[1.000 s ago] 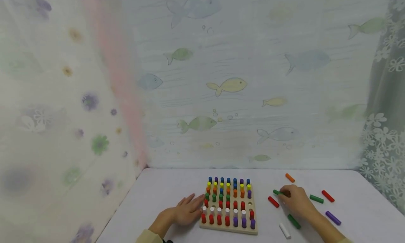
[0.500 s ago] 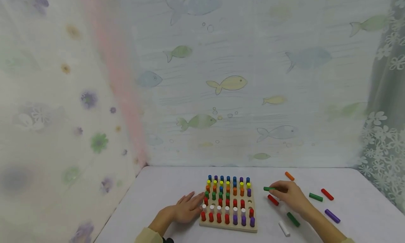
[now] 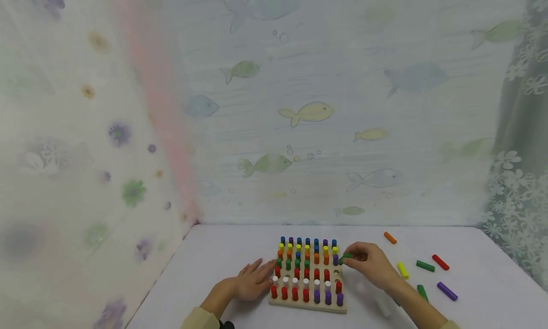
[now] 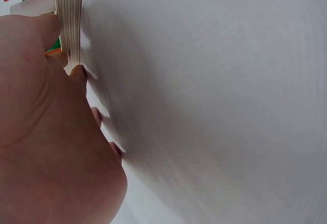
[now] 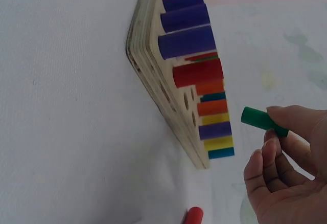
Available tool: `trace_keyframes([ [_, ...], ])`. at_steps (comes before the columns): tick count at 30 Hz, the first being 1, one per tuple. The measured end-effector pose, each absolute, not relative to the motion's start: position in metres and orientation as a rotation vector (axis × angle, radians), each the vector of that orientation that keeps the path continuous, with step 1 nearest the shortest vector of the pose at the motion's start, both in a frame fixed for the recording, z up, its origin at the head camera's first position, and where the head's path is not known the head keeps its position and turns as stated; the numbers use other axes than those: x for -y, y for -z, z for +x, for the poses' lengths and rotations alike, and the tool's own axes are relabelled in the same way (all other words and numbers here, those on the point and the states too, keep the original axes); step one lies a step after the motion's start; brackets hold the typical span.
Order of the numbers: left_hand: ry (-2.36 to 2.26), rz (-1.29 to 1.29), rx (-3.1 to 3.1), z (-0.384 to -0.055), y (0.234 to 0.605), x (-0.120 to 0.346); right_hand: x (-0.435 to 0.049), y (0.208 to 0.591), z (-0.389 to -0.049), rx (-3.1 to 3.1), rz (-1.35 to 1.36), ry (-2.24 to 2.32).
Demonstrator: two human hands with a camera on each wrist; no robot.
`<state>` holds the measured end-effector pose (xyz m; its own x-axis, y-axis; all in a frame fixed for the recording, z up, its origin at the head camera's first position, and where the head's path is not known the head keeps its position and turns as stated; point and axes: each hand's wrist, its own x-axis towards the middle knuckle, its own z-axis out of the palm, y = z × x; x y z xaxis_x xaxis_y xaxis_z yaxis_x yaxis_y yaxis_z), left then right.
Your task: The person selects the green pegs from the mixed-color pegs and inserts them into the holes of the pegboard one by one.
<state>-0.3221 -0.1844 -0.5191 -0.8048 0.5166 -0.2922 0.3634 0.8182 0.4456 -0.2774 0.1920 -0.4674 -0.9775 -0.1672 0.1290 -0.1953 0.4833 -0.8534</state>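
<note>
A wooden pegboard [image 3: 308,307] holds rows of coloured pegs in blue, yellow, orange, green, red, white and purple. My right hand [image 3: 371,265] pinches a green peg [image 5: 258,119] between thumb and fingers, just off the board's right edge. That peg is tilted, apart from the holes, beside a purple peg [image 3: 336,260]. Bare holes [image 5: 186,100] show along this side of the board. My left hand [image 3: 252,281] lies with fingers extended on the table at the board's left side. In the left wrist view, its fingers touch the board's edge [image 4: 69,19].
Loose pegs lie to the right on the white tablecloth [image 3: 231,241]: orange [image 3: 390,237], yellow [image 3: 402,270], green [image 3: 425,266], red [image 3: 440,262], purple [image 3: 447,291] and another green [image 3: 422,292]. A blurred white peg [image 3: 383,307] is near my right forearm.
My right hand has carried the green peg leftward from among the loose pegs to the board's right edge. A yellow peg and another green peg have come into view. My left hand stays put.
</note>
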Motion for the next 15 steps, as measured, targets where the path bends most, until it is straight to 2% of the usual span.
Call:
trace_keyframes([
  [7, -0.547, 0.662, -2.597, -0.329, 0.529, 0.189, -0.173, 0.471, -0.282, 2.659, 0.367, -1.559],
  [15, -0.516, 0.685, -2.585, -0.327, 0.52, 0.185, -0.157, 0.475, -0.285, 2.648, 0.482, -1.518],
])
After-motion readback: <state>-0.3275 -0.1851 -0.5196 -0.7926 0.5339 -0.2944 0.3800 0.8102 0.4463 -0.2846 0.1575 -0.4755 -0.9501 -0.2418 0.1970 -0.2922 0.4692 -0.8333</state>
